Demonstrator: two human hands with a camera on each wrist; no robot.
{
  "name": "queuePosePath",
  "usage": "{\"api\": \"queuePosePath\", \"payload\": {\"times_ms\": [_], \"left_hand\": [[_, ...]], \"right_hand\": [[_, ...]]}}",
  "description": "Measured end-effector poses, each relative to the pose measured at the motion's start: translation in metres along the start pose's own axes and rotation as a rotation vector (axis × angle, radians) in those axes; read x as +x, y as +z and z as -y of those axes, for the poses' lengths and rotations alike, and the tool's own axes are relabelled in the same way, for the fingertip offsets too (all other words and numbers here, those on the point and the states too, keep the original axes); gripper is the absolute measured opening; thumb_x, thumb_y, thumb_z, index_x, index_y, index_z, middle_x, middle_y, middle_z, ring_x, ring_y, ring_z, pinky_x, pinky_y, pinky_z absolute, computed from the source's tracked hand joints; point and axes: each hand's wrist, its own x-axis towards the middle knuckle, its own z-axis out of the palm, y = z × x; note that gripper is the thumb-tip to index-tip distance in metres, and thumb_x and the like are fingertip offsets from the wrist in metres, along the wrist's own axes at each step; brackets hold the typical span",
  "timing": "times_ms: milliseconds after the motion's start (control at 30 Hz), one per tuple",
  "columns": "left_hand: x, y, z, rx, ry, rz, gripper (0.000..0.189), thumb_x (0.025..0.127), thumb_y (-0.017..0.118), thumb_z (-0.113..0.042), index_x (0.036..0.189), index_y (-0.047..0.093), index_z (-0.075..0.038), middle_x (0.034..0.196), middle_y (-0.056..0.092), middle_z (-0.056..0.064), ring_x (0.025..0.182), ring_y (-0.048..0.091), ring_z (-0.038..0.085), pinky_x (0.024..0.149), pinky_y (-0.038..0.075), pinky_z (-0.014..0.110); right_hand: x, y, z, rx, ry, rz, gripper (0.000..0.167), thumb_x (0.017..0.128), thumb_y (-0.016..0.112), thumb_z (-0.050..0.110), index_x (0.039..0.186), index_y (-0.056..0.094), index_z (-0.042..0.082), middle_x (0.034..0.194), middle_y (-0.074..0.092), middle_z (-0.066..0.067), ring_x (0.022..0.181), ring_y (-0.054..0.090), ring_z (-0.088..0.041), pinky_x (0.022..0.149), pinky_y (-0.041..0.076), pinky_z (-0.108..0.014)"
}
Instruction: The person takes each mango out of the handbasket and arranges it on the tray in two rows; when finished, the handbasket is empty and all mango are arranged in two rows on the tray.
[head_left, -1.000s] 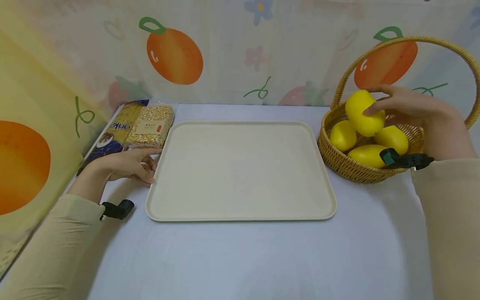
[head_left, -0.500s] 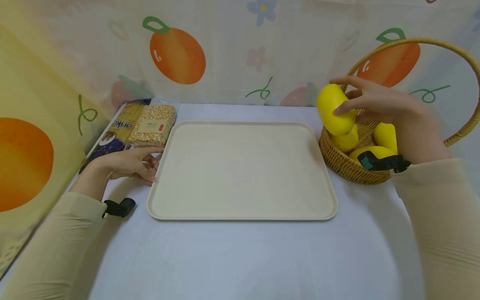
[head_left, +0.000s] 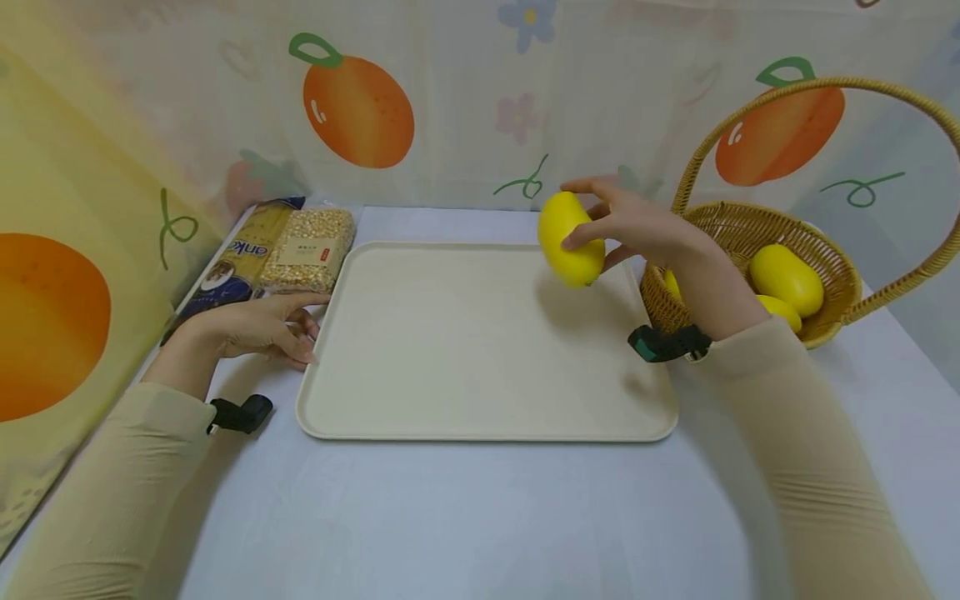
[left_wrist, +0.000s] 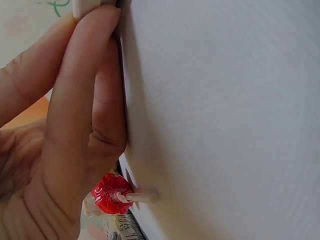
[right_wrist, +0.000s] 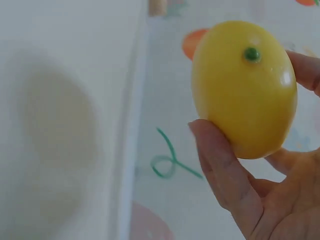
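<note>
My right hand (head_left: 637,225) holds a yellow mango (head_left: 567,242) between thumb and fingers, raised over the back right part of the cream tray (head_left: 465,350). In the right wrist view the mango shows a small green stem nub, and its shadow falls on the tray. At the tray's left edge, my left hand (head_left: 262,329) grips the rim with thumb and fingertips; the left wrist view shows the fingers right at the pale rim (left_wrist: 86,7). Under that hand a lollipop in a red wrapper (left_wrist: 111,194) lies on the table, largely hidden in the head view.
A wicker basket (head_left: 840,258) with a tall handle stands right of the tray, holding more yellow mangoes (head_left: 786,279). Behind my left hand lie a bag of corn kernels (head_left: 309,246) and a blue-and-yellow packet (head_left: 240,258). A printed cloth (head_left: 465,108) hangs along the back.
My right hand has carried the mango up out of the basket and leftward over the tray. The left hand stays at the tray's edge.
</note>
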Motion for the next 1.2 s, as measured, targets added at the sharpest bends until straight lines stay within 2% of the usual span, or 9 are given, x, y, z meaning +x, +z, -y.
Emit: {"api": "queuePosePath", "payload": {"times_ms": [300, 600, 867, 1200], "left_hand": [[0.001, -0.001, -0.001, -0.002, 0.005, 0.002, 0.106, 0.084, 0.073, -0.001, 0.161, 0.0, -0.013, 0.11, 0.045, 0.009, 0.087, 0.055, 0.011, 0.078, 0.06, 0.027], [0.002, 0.0, -0.002, -0.012, 0.011, -0.006, 0.106, 0.083, 0.072, 0.001, 0.16, 0.001, -0.011, 0.11, 0.044, 0.009, 0.086, 0.056, 0.011, 0.08, 0.061, 0.028], [0.003, 0.001, 0.0, -0.013, 0.015, -0.003, 0.106, 0.083, 0.073, 0.0, 0.16, 0.001, -0.012, 0.11, 0.044, 0.01, 0.086, 0.056, 0.011, 0.079, 0.061, 0.029], [0.0, 0.002, 0.001, -0.016, 0.009, -0.005, 0.106, 0.083, 0.073, 0.001, 0.16, 0.001, -0.011, 0.11, 0.044, 0.01, 0.085, 0.055, 0.011, 0.078, 0.06, 0.028]], "right_hand": [[0.04, 0.046, -0.002, 0.103, -0.013, 0.026, 0.083, 0.086, 0.071, 0.029, 0.154, 0.024, 0.032, 0.139, 0.044, -0.014, 0.114, 0.057, -0.031, 0.079, 0.062, -0.039], [0.066, 0.075, 0.005, 0.203, -0.048, 0.016, 0.083, 0.085, 0.071, 0.028, 0.153, 0.024, 0.03, 0.139, 0.045, -0.014, 0.116, 0.057, -0.029, 0.078, 0.063, -0.04], [0.082, 0.096, 0.01, 0.248, -0.028, -0.006, 0.084, 0.084, 0.073, 0.029, 0.153, 0.025, 0.029, 0.14, 0.045, -0.013, 0.119, 0.056, -0.029, 0.08, 0.062, -0.041], [0.096, 0.116, 0.012, 0.239, 0.022, -0.044, 0.08, 0.087, 0.072, 0.029, 0.153, 0.026, 0.028, 0.144, 0.044, -0.013, 0.119, 0.054, -0.03, 0.088, 0.061, -0.041]]}}
